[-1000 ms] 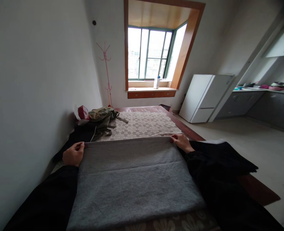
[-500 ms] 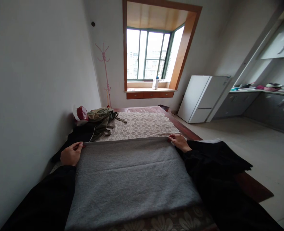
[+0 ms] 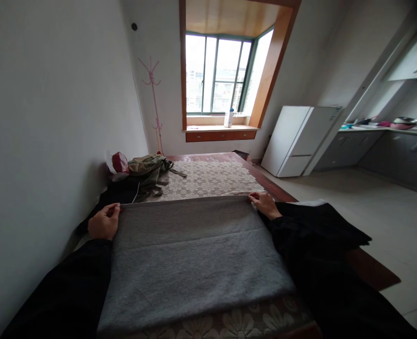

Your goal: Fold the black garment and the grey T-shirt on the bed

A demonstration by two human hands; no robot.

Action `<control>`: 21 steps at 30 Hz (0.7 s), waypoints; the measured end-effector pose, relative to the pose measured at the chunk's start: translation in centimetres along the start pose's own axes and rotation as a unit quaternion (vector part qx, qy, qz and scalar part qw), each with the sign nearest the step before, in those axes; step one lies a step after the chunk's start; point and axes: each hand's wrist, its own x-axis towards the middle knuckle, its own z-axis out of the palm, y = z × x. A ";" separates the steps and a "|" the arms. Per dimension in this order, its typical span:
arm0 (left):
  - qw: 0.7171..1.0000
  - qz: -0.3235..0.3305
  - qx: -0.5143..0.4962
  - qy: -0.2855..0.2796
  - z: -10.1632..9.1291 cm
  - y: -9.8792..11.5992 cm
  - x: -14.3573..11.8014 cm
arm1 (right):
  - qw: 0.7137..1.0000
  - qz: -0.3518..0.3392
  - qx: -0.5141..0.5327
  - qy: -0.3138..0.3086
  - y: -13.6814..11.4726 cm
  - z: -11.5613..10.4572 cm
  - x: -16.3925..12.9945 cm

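L hand (image 3: 104, 222) & R hand (image 3: 265, 204) pinch grey towel (image 3: 194, 254) far corners, 10 & 2 o'clock, fingers closed; looks soft, light, floppy — corners grip best.

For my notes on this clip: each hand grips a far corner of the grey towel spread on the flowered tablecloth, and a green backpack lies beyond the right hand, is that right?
Not quite. The head view shows the green backpack beyond the left hand, not the right hand. The rest stands.

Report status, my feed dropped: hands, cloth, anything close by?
Left hand and right hand each pinch a far corner of the grey towel. Towel flat on the floral tablecloth. Green bag beyond, apart.
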 end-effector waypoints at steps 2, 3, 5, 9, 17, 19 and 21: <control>1.000 0.003 0.015 -0.010 0.0 0.0 0.0 | 1.000 0.002 -0.003 0.002 0.0 0.1 0.0; 0.999 0.004 0.029 -0.021 -0.1 0.1 0.0 | 1.000 0.001 -0.005 0.001 0.0 0.1 0.0; 0.998 0.005 0.056 -0.041 -0.1 0.2 0.0 | 1.000 -0.001 -0.009 -0.004 0.0 0.2 0.0; 0.996 0.017 0.073 -0.051 -0.3 0.5 0.0 | 1.000 -0.003 -0.015 -0.010 -0.1 0.2 0.0; 0.999 0.016 0.037 0.006 0.0 0.1 -0.1 | 1.000 0.002 -0.020 0.005 -0.3 0.0 -0.1; 0.999 0.015 0.045 0.018 0.1 0.0 -0.1 | 1.000 0.006 -0.022 0.011 -0.4 -0.1 -0.2; 0.998 0.023 0.065 -0.013 0.1 0.1 0.0 | 0.999 0.014 -0.030 0.013 -0.5 -0.1 -0.2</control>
